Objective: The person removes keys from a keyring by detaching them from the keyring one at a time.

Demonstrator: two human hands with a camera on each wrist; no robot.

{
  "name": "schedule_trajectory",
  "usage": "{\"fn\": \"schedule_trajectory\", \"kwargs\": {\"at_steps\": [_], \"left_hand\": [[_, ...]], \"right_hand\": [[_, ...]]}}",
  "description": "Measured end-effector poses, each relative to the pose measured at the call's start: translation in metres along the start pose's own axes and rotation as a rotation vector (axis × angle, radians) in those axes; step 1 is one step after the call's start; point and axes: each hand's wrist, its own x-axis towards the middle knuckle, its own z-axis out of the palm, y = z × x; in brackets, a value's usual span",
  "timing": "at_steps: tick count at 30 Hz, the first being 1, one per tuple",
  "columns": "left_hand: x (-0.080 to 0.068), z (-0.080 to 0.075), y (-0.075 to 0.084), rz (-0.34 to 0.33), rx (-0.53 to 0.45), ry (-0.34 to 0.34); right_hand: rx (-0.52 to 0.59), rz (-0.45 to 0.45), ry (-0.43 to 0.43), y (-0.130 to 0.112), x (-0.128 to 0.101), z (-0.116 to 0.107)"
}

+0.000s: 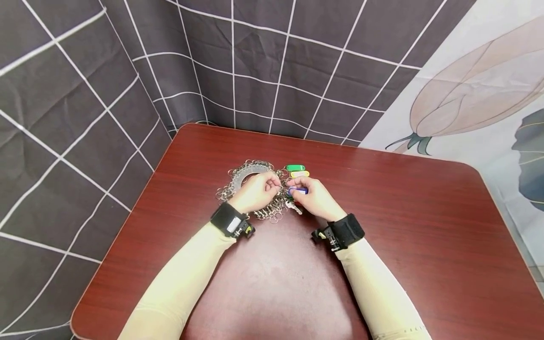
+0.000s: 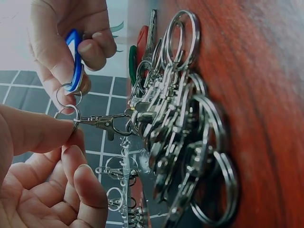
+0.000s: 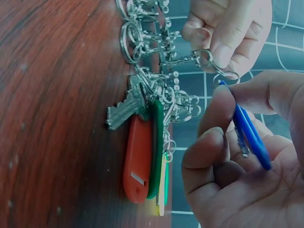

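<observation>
1. Your left hand (image 1: 256,192) pinches the split ring at the end of a small swivel clasp (image 2: 105,122). This clasp hangs from the big key organiser ring (image 1: 250,172), which lies on the red-brown table (image 1: 403,212) with its many clips.
2. Your right hand (image 1: 312,198) grasps the blue key tag (image 2: 74,59) between thumb and curled fingers. The tag's own small ring (image 2: 68,95) is just beside the split ring that you pinch, perhaps touching it; I cannot tell if they are already joined.
3. I think the main risk is that the two thin rings slip apart, because both are held only by fingertips and the gap of a split ring is narrow.
4. If you pull too hard on the clasp, the whole bundle of clips (image 2: 185,137) may drag over the table and tangle with the other tags.
5. The head view shows where all things lie, with a green tag (image 1: 295,167) and a yellow tag (image 1: 299,174) behind your hands, but the rings are too small there.
6. The left wrist view shows the ring contact clearly.
7. Only the right wrist view shows a red tag (image 3: 137,161) and a key (image 3: 124,110) lying on the table.
</observation>
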Motion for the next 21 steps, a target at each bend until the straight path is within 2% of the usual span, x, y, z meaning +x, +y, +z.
{"fn": "schedule_trajectory", "kwargs": {"at_steps": [7,12,21], "left_hand": [[0.0012,0.0022,-0.0033,0.011,0.005,0.001],[0.0017,0.0025,-0.0042,0.005,0.002,-0.006],[0.0035,0.0025,-0.0066,0.017,-0.014,-0.017]], "right_hand": [[0.108,0.033,-0.063,0.0074,0.0011,0.0006],[0.139,0.045,-0.103,0.0096,0.0015,0.0015],[0.053,0.011,-0.016,0.0079,0.0044,0.0013]]}}
